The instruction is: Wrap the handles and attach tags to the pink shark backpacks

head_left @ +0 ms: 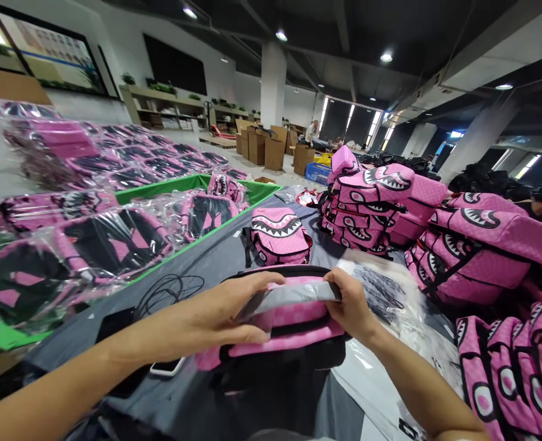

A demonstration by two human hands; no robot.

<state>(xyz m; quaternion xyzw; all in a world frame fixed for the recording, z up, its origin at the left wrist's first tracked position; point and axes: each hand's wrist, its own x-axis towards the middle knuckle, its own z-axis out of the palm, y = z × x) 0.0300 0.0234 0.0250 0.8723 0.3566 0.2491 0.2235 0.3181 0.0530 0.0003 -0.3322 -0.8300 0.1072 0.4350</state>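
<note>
A pink backpack [293, 315] with black trim stands in front of me, its top towards me. A grey, somewhat see-through strip [293, 296] spans across it. My left hand [240, 303] is curled round the strip's left end, thumb above and a finger lower down against the bag. At the other end, my right hand [351, 300] pinches the strip between thumb and fingers. What the strip is made of I cannot tell. Just beyond lies a smaller pink bag [280, 236] with a toothed shark-mouth print.
Pink shark-print backpacks [477, 245] are piled on the right. Clear-wrapped bags [114, 242] fill a green-edged bin [197, 184] on the left. A black cable [169, 291] and a phone [167, 367] lie on the grey table cover [160, 404]. Cardboard boxes [273, 150] stand farther back.
</note>
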